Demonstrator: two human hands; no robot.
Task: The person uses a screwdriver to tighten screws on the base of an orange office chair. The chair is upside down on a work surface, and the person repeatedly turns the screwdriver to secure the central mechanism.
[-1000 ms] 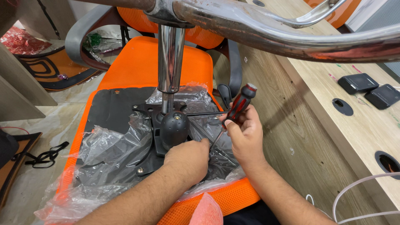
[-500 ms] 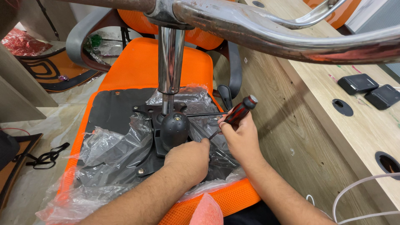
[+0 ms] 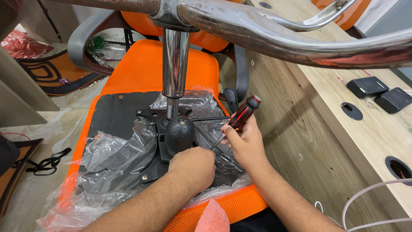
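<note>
Two hands down on the upturned orange chair seat (image 3: 141, 71): your right hand (image 3: 244, 144) grips the red-and-black screwdriver (image 3: 238, 119) by its ribbed handle, probably light and rigid, while your left hand (image 3: 193, 165) presses closed fingers onto slippery plastic wrap (image 3: 111, 167).

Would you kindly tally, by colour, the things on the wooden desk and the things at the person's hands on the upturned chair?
Black flat rectangular boxes on the wooden desk: 2
Red-and-black handled screwdriver, held in the right hand: 1
Black metal seat mechanism under the left hand: 1
Orange mesh chair seat: 1
Total: 5
</note>
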